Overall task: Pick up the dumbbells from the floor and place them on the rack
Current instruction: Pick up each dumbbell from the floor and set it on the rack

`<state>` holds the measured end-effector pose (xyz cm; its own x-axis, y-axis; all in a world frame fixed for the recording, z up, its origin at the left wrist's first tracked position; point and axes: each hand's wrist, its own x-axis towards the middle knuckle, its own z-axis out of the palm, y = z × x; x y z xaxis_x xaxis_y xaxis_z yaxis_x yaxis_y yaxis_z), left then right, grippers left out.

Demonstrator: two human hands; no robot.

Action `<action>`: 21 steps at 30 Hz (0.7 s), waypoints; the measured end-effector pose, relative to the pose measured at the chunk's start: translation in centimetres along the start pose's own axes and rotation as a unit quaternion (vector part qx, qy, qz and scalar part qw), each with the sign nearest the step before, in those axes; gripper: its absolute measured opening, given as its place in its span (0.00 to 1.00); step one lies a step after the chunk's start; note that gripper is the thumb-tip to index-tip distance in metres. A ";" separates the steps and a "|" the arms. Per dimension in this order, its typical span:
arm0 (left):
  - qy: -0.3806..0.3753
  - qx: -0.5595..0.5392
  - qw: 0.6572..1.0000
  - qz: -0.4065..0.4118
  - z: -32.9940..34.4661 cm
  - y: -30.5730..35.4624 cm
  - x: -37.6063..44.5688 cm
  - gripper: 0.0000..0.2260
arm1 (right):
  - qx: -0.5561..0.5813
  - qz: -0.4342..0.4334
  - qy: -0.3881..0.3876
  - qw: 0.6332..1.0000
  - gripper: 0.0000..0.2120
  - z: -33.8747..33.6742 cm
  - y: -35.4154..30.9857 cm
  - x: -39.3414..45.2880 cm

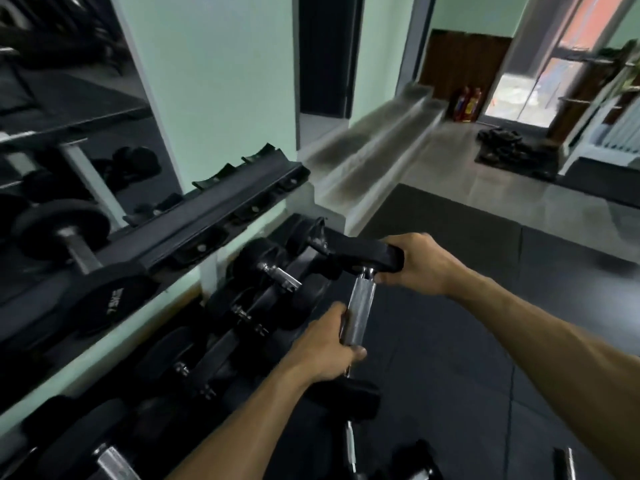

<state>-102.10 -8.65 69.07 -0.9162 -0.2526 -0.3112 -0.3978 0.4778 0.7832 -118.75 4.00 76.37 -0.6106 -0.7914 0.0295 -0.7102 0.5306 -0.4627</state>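
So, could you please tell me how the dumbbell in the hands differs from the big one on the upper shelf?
The held dumbbell hangs in the air, gripped by the left hand on its handle and the right hand at its far head. The shelf dumbbell rests untouched on the rack. Its heads look larger and round. Both have black heads and a metal handle.

dim indoor light, daylight glare from far doorway (519,95), motion blur throughout, wide-angle bending at edges.
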 end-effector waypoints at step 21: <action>0.180 -0.089 0.968 -0.152 -25.2 -12.6 18.8 0.23 | 0.002 -0.205 -0.158 0.966 0.12 9.3 -11.7 41.8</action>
<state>-113.12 -40.61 66.94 -0.6688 -0.6511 -0.3589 -0.6018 0.1906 0.7755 -132.71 -38.07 74.77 -0.1405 -0.9883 -0.0595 -0.8676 0.1518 -0.4735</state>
